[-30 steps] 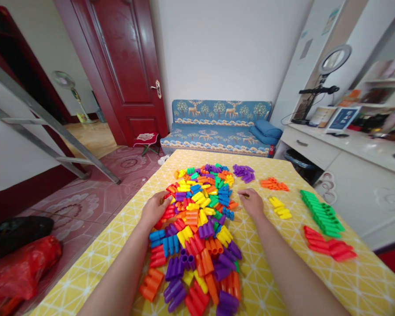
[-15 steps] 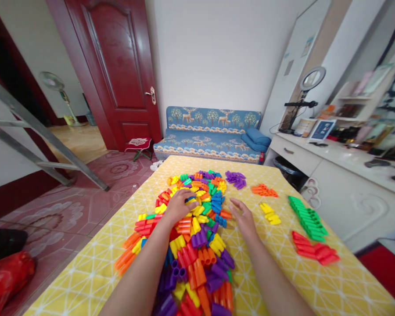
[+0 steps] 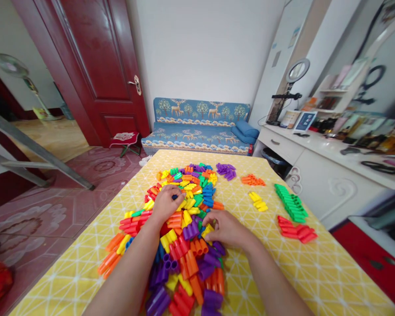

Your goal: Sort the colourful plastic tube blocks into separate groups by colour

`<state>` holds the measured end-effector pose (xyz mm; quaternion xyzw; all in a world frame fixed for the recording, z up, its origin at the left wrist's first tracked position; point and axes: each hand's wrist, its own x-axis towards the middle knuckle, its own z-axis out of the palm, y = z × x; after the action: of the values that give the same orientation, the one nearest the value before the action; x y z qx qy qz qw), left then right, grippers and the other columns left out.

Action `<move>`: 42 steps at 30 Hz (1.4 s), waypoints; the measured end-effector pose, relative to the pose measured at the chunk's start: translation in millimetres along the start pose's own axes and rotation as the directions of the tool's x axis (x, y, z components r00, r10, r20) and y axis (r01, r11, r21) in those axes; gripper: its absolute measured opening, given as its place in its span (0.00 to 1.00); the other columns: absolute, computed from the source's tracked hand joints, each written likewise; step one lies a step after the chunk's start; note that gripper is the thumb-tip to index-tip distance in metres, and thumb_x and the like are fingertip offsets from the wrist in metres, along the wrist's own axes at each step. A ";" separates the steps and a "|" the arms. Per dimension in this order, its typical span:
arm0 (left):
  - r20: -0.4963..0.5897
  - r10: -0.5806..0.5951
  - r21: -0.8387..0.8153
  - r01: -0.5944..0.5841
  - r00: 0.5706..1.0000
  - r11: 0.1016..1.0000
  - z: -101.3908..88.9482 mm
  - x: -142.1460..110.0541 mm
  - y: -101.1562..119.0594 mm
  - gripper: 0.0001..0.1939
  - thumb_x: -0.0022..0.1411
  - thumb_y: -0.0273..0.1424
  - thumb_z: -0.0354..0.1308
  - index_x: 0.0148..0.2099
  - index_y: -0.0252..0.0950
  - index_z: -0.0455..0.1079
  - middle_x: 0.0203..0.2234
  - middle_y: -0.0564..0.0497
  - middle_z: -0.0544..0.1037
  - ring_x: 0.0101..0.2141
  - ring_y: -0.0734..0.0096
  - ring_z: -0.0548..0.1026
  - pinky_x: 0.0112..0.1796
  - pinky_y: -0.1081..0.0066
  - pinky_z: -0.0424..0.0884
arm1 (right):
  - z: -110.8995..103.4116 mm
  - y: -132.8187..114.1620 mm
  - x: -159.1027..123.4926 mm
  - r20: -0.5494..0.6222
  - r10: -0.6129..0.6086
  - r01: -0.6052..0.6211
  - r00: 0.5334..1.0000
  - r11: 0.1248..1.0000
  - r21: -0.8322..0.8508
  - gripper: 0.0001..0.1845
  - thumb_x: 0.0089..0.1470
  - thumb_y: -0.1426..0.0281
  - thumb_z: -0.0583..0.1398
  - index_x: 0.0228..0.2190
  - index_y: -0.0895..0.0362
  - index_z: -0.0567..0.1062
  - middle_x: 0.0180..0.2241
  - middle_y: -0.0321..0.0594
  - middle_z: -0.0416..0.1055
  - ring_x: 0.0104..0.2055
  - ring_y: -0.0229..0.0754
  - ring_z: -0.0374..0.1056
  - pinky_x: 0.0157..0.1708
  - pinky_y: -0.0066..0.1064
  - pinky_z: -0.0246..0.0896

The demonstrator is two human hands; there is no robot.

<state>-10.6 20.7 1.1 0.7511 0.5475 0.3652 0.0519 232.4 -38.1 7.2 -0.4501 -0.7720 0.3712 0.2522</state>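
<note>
A long heap of colourful tube-shaped plastic toy pieces (image 3: 191, 263) spreads across the table. My left hand (image 3: 166, 204) is over the heap's far part, its fingers curled round a dark blue toy piece (image 3: 175, 197) that is mostly hidden. At the heap's right side, my right hand (image 3: 228, 228) has thumb and fingers closed about a yellow toy piece (image 3: 207, 231). To the right lie sorted groups: purple pieces (image 3: 226, 170), orange pieces (image 3: 253, 180), yellow pieces (image 3: 258, 201), green pieces (image 3: 290, 202) and red pieces (image 3: 296, 229).
A yellow patterned cloth (image 3: 240, 272) covers the table. Beyond it stands a blue sofa (image 3: 197, 131), with a small folding stool (image 3: 125, 138) to its left. A white dresser (image 3: 319, 162) is on the right, and a metal ladder (image 3: 42, 153) on the left.
My right hand has moved left from the bare cloth onto the heap and closed on a yellow piece. My left hand stays over the same spot. The whole view has shifted slightly.
</note>
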 end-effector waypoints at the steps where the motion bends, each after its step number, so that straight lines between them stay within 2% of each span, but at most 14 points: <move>1: -0.002 0.000 0.002 0.000 1.000 1.000 0.1 -0.1 0.1 0.15 0.62 0.39 0.53 0.27 0.38 0.72 0.36 0.49 0.78 0.43 0.63 0.73 0.47 0.65 0.68 | -0.6 -1.8 0.6 -0.007 -0.004 0.004 1.000 1.000 0.025 0.13 0.35 0.72 0.69 0.29 0.54 0.78 0.21 0.28 0.63 0.21 0.31 0.55 0.19 0.22 0.44; 4: -0.004 -0.015 -0.006 0.015 1.000 1.000 -0.1 -0.5 1.4 0.16 0.62 0.40 0.52 0.27 0.39 0.73 0.38 0.49 0.78 0.44 0.63 0.73 0.47 0.64 0.68 | -9.8 -3.4 4.3 -0.072 -0.002 0.016 0.997 0.979 0.205 0.12 0.41 0.66 0.67 0.32 0.55 0.78 0.22 0.31 0.68 0.22 0.33 0.59 0.20 0.23 0.50; 6: -0.003 -0.026 -0.022 0.026 1.000 0.999 -0.3 -0.6 2.2 0.16 0.62 0.41 0.52 0.28 0.39 0.73 0.38 0.49 0.78 0.44 0.62 0.73 0.48 0.63 0.68 | -22.3 5.7 7.0 -0.260 0.070 0.020 0.963 0.945 0.326 0.17 0.44 0.59 0.65 0.34 0.57 0.78 0.26 0.36 0.72 0.23 0.35 0.63 0.23 0.26 0.57; 7: -0.004 -0.031 -0.029 0.031 0.999 0.999 -0.3 -0.7 2.5 0.16 0.62 0.41 0.52 0.28 0.40 0.73 0.39 0.49 0.79 0.44 0.62 0.73 0.48 0.63 0.68 | -29.8 14.5 7.5 -0.399 0.133 0.016 0.907 0.937 0.349 0.19 0.45 0.57 0.64 0.35 0.58 0.78 0.28 0.38 0.73 0.24 0.37 0.64 0.24 0.28 0.59; 9: -0.008 -0.034 -0.037 0.034 0.999 0.999 0.0 -0.6 2.3 0.16 0.62 0.41 0.52 0.28 0.40 0.74 0.39 0.49 0.79 0.45 0.62 0.73 0.49 0.63 0.68 | -44.8 38.2 6.2 -0.668 0.257 -0.051 0.698 0.949 0.312 0.22 0.45 0.53 0.62 0.33 0.59 0.77 0.29 0.42 0.74 0.26 0.41 0.66 0.26 0.31 0.62; 12: -0.013 -0.031 -0.044 0.031 0.999 0.999 1.2 -0.2 1.0 0.17 0.62 0.42 0.52 0.27 0.40 0.73 0.39 0.49 0.79 0.45 0.61 0.73 0.49 0.62 0.67 | -60.6 74.1 -0.9 -0.857 0.299 -0.344 0.420 0.926 0.155 0.17 0.43 0.56 0.62 0.29 0.58 0.77 0.29 0.45 0.74 0.31 0.48 0.68 0.31 0.36 0.61; 14: -0.012 -0.035 -0.046 0.034 0.999 0.998 2.0 0.0 0.1 0.17 0.61 0.43 0.53 0.27 0.40 0.73 0.39 0.49 0.79 0.45 0.61 0.73 0.49 0.63 0.67 | -63.0 86.9 -5.7 -0.894 0.271 -0.500 0.356 0.864 0.063 0.17 0.43 0.59 0.62 0.33 0.58 0.77 0.34 0.49 0.74 0.35 0.52 0.69 0.32 0.37 0.60; 17: -0.017 -0.041 -0.042 0.040 0.999 0.998 2.2 -0.1 -0.5 0.17 0.61 0.43 0.53 0.27 0.39 0.73 0.40 0.49 0.79 0.45 0.61 0.73 0.48 0.63 0.68 | -56.9 86.8 -8.3 -0.937 0.179 -0.534 0.301 0.846 -0.010 0.23 0.47 0.60 0.60 0.43 0.59 0.74 0.44 0.52 0.71 0.38 0.51 0.68 0.33 0.36 0.58; 19: -0.020 -0.034 -0.041 0.033 0.999 0.999 1.8 -0.3 0.0 0.17 0.62 0.42 0.53 0.27 0.39 0.72 0.39 0.49 0.79 0.45 0.62 0.74 0.48 0.63 0.68 | -51.6 81.3 -7.4 -0.932 0.151 -0.535 0.329 0.843 -0.052 0.19 0.53 0.58 0.55 0.39 0.57 0.75 0.40 0.49 0.73 0.36 0.48 0.68 0.31 0.34 0.56; 24: -0.030 -0.005 -0.020 0.004 1.000 1.000 -0.6 -2.0 5.0 0.17 0.62 0.41 0.52 0.26 0.39 0.71 0.40 0.48 0.78 0.45 0.62 0.74 0.49 0.63 0.68 | -40.8 74.3 -1.3 -0.842 0.190 -0.530 0.505 0.838 -0.128 0.19 0.57 0.57 0.52 0.29 0.55 0.77 0.28 0.43 0.74 0.28 0.44 0.66 0.28 0.32 0.53; 29: -0.147 0.090 0.071 -0.080 0.985 0.994 -9.7 -4.7 21.5 0.13 0.62 0.39 0.53 0.30 0.39 0.72 0.42 0.46 0.76 0.46 0.59 0.72 0.50 0.61 0.66 | -11.6 53.7 14.7 -0.753 -0.080 -0.035 0.653 0.990 -0.135 0.15 0.58 0.60 0.53 0.34 0.56 0.75 0.35 0.42 0.74 0.33 0.41 0.68 0.34 0.31 0.62; 33: -0.058 0.097 -0.036 -0.099 0.994 0.994 -16.0 -1.4 43.9 0.13 0.63 0.39 0.52 0.32 0.38 0.72 0.31 0.48 0.75 0.36 0.65 0.75 0.39 0.68 0.69 | 13.0 27.2 22.6 -0.578 -0.220 0.220 0.785 0.973 -0.072 0.11 0.58 0.63 0.56 0.39 0.53 0.75 0.38 0.40 0.73 0.37 0.40 0.70 0.35 0.30 0.66; 39: 0.185 0.148 -0.244 -0.101 0.971 0.965 -2.7 2.4 76.2 0.13 0.55 0.41 0.62 0.41 0.39 0.73 0.34 0.49 0.79 0.35 0.64 0.76 0.37 0.69 0.71 | 22.1 15.1 18.3 -0.490 -0.399 0.382 0.775 0.913 -0.139 0.29 0.52 0.64 0.64 0.55 0.48 0.66 0.48 0.41 0.71 0.48 0.45 0.68 0.48 0.37 0.64; 42: 0.239 0.146 -0.296 -0.071 0.960 0.953 4.6 -1.3 85.2 0.22 0.54 0.39 0.63 0.51 0.40 0.71 0.42 0.47 0.79 0.42 0.60 0.76 0.43 0.65 0.71 | 23.3 15.1 17.9 -0.484 -0.439 0.426 0.757 0.893 -0.144 0.23 0.55 0.66 0.61 0.52 0.48 0.69 0.45 0.42 0.72 0.48 0.45 0.68 0.48 0.38 0.65</move>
<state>59.0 -12.6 37.8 0.8062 0.4353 0.3413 0.2098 214.9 -25.5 -17.8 -0.3441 -0.7660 0.1624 0.5182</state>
